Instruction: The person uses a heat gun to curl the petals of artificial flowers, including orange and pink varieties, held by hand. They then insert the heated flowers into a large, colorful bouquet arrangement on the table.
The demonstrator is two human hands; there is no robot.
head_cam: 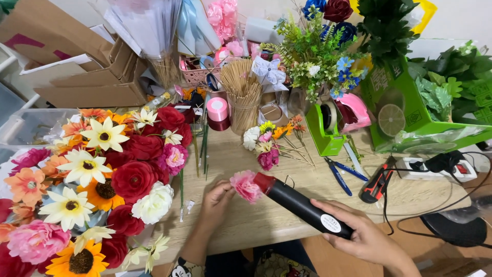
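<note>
My left hand pinches a small pink fabric flower just above the wooden table. My right hand grips the rear of a black cylindrical heat tool, whose red nozzle touches the pink flower. A small bunch of mixed artificial flowers on thin stems lies on the table beyond the pink flower.
A large heap of red, white, orange and pink artificial flowers fills the left. A jar of wooden sticks, ribbon spools, a green tape dispenser, blue-handled pliers, a black-and-red glue gun, a power strip and green boxes of foliage stand behind and right.
</note>
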